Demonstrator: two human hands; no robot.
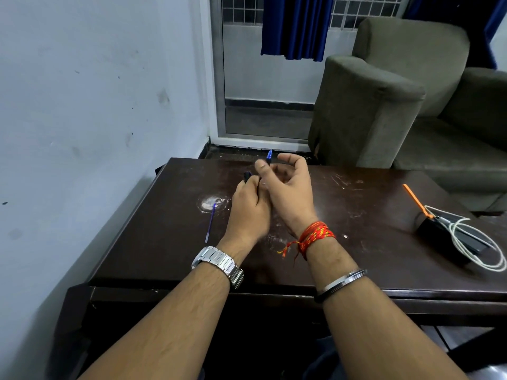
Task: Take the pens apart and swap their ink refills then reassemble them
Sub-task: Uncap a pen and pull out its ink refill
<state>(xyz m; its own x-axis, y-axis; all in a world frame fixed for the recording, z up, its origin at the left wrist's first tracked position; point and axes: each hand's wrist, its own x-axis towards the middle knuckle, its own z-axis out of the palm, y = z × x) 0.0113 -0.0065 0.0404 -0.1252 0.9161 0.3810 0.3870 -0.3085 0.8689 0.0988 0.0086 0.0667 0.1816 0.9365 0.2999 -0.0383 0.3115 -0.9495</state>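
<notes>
While both of my hands meet above the middle of the dark wooden table (356, 259), the blue pen (269, 155) pokes up past my right thumb, its blue tip pointing away from me; I can see only that short end, and the rest is hidden behind the thumb. My right hand (288, 187) is palm-up with the fingers curled loosely, and the pen seems pinched between thumb and forefinger. My left hand (249, 207) is closed into a fist just beside it, touching the right, gripping a black pen piece (247, 176) whose end sticks out above the knuckles. A loose ink refill (210, 222), thin and bluish, lies flat on the table to the left of my left hand, apart from it, one end on a pale scuffed patch. On my left wrist sits a metal watch (219, 263); the right carries a red thread band (312, 237) and a metal bangle (340, 283). Far right on the table rests a black box (439, 234) with a white cable (472, 242) and an orange tool (415, 200). Beyond stands a grey armchair (384, 91).
</notes>
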